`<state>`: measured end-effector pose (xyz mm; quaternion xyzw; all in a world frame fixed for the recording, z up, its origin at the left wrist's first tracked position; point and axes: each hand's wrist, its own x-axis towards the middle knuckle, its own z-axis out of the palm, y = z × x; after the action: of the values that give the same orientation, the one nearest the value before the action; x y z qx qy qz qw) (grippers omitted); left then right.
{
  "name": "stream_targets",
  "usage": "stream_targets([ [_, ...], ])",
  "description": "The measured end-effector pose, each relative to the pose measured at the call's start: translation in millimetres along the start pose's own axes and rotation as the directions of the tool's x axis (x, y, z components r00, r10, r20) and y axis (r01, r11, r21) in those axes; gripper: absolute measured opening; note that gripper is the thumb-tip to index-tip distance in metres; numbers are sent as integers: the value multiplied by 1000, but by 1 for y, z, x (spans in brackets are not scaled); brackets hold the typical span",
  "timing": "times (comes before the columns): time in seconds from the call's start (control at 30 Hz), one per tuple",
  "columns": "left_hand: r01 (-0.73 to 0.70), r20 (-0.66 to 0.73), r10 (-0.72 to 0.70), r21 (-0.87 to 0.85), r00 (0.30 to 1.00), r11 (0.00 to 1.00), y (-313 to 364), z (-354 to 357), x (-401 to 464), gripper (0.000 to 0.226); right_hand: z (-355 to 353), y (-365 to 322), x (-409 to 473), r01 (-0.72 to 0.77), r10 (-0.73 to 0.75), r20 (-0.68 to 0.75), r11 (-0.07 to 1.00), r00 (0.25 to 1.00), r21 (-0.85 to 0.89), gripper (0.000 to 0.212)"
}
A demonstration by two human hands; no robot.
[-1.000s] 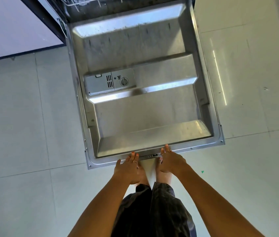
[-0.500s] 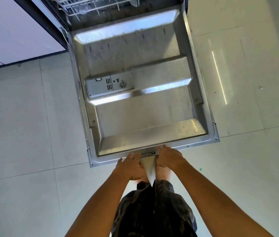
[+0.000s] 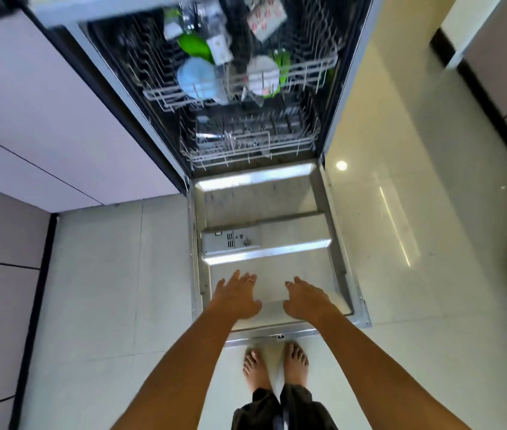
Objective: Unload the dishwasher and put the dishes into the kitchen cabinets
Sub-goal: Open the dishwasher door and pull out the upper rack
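While the door lies flat: dishwasher door (image 3: 264, 200) fills lower centre, steel inner face up, detergent dispenser (image 3: 230, 240) at its left.
Left hand (image 3: 236, 297): hovers over the door's near part, fingers spread wide, holding nothing.
Right hand (image 3: 306, 301): beside it, fingers loosely spread, holding nothing.
Upper rack (image 3: 314, 72): top centre, blurred; pale blue bowl (image 3: 196, 77), white bowl (image 3: 261, 74), green dish (image 3: 195, 45).
Lower rack (image 3: 246, 144): below it, contents unclear.
Bare feet (image 3: 277, 364): floor, bottom centre.
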<state>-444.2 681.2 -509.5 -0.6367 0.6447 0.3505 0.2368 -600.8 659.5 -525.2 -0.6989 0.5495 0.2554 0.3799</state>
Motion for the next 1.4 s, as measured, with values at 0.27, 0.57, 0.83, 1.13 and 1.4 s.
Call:
stream_targets([
  [0.27,11,-147,0,69,989,998,15,-120,-73,66,-103,-37,-61,47,-50,-148,999,988,-27,52],
  [0.57,64,-250,-35,109,968,992,-17,-198,-135,63,-172,-76,-83,94,-127,-209,982,970,-164,40],
  [0.83,175,-230,-138,148,963,973,-115,-225,-158,62,-180,-143,-71,101,-139,-185,974,973,-203,42],
  [1.13,59,-246,-16,168,969,984,-250,-271,-168,61,-170,-253,-50,-28,16,-166,997,986,-68,40],
  [1.4,49,-210,0,228,978,972,-304,-286,-174,63,-189,-311,-50,-2,22,-275,997,961,75,42],
])
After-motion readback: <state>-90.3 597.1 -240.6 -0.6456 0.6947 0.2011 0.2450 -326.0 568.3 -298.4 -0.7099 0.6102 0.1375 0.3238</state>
